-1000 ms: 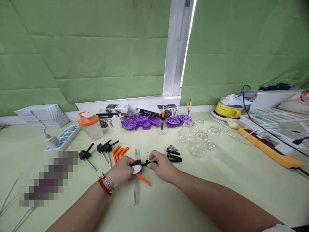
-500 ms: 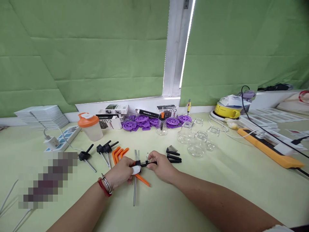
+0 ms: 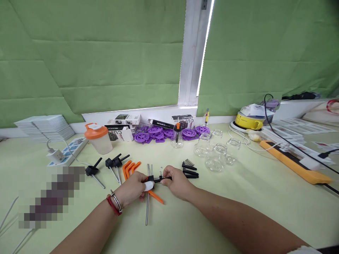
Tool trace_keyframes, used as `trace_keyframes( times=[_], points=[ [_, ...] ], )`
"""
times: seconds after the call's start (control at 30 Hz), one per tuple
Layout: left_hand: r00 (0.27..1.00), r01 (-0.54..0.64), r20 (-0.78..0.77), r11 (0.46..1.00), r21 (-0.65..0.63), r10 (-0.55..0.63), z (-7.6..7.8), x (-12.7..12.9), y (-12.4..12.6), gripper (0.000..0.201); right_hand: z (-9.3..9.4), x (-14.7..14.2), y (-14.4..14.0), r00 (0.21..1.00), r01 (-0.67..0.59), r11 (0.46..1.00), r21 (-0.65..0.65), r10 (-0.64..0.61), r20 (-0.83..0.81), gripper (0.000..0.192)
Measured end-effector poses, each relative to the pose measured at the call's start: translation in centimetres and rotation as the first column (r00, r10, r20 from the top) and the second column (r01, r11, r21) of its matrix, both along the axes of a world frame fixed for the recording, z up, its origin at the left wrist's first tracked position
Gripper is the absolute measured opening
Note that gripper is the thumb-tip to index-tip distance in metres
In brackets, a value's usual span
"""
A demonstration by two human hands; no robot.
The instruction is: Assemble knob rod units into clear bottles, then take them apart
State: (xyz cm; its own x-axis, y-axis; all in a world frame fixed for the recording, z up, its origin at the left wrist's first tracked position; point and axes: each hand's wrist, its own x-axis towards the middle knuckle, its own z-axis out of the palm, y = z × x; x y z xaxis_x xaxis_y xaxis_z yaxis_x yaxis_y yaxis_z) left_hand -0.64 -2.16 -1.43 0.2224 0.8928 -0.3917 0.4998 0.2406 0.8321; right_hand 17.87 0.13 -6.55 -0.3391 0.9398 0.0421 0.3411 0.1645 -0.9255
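My left hand (image 3: 134, 187) is closed around a black block (image 3: 150, 182) with a thin metal rod (image 3: 147, 211) running down from it. An orange strip (image 3: 156, 197) sticks out below that block, towards the right. Between finger and thumb, my right hand (image 3: 176, 181) pinches a slim black handle (image 3: 166, 179) lying against the block's right side. Exactly how the two join is hidden by my fingers. Just beyond my left hand lie bent orange pieces (image 3: 127, 170). Similar black blocks with rods (image 3: 117, 162) rest further left. Black handles (image 3: 190, 173) and small screws (image 3: 189, 162) lie right of my right hand.
Clear glass jars (image 3: 215, 160) stand to the right, by an orange power strip (image 3: 293, 164). Purple wheel-shaped parts (image 3: 156, 132) and boxes (image 3: 122, 135) line the back. On the left are a shaker bottle (image 3: 102, 141) and a white power strip (image 3: 71, 151).
Both hands keep their hold in nearly the same place. The whole view has shifted very slightly; the things on the table have not visibly moved.
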Motion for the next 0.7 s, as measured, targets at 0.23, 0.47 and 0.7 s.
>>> trace_keyframes(
  times=[0.23, 0.47, 0.7],
  points=[
    [1.0, -0.008, 0.004, 1.0, -0.004, 0.008, -0.22, -0.04, 0.09, 0.026, -0.02, -0.03, 0.07, 1.0, 0.001, 1.0, 0.021, -0.001, 0.003, 0.014],
    [1.0, -0.003, 0.002, 1.0, 0.004, 0.003, -0.42, -0.24, 0.18, 0.027, -0.25, 0.1, 0.25, 1.0, -0.005, 0.999, 0.033, 0.004, 0.026, 0.013],
    [1.0, 0.022, -0.012, 1.0, 0.014, -0.022, -0.78, -0.45, 0.27, 0.026, -0.26, 0.05, 0.15, 0.999, 0.008, 0.999, 0.032, -0.01, 0.042, 0.013]
  ],
)
